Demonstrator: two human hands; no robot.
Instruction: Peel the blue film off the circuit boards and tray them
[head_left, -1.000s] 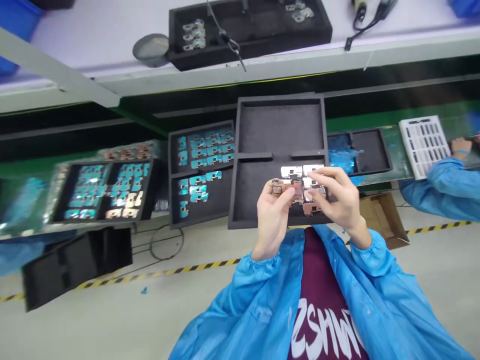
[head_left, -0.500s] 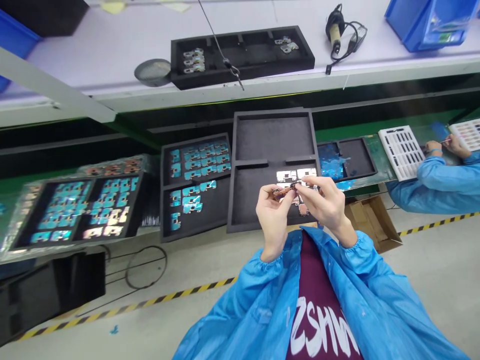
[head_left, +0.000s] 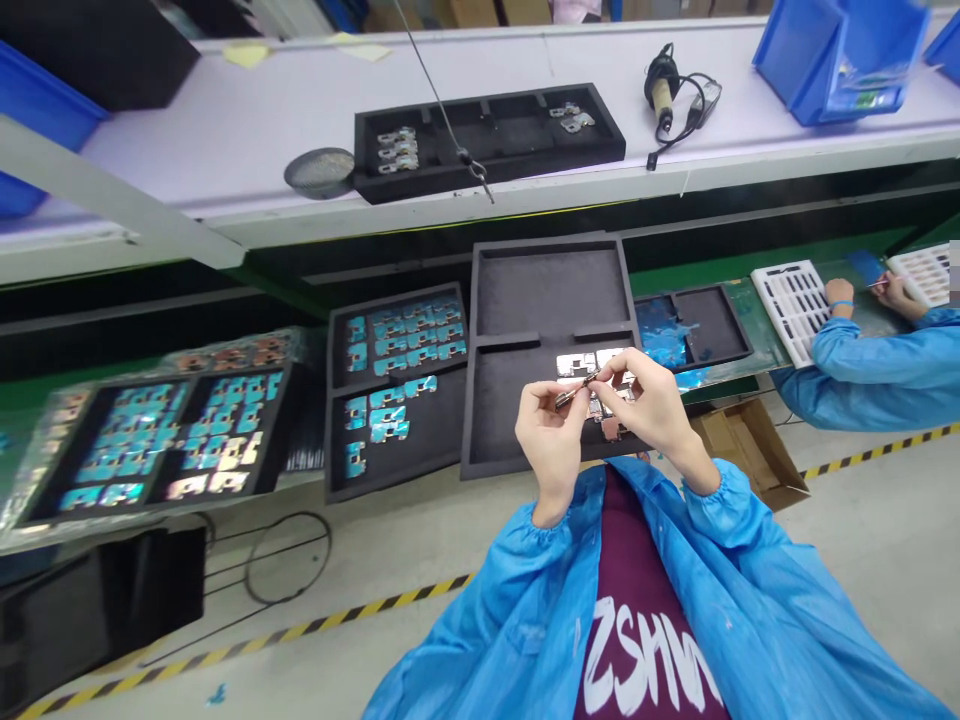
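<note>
Left hand (head_left: pixel 551 425) and right hand (head_left: pixel 645 405): both grips clamped on a small metal part (head_left: pixel 576 396) over the black foam tray (head_left: pixel 551 300), center frame; steady fingertip pinch works best.

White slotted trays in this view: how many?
2: one white slotted tray by the co-worker's hand, another at the right edge, partly out of frame; more may be hidden.

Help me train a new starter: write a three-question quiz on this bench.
1. True or false: the foam tray under the left hand and right hand holds silver parts.
2. Which hand is nearer the white rack by the co-worker's hand?
3. Fill in: the parts in the second tray, left of the hands, look ___.

Key: 1 true; 2 right; 3 blue.
</note>
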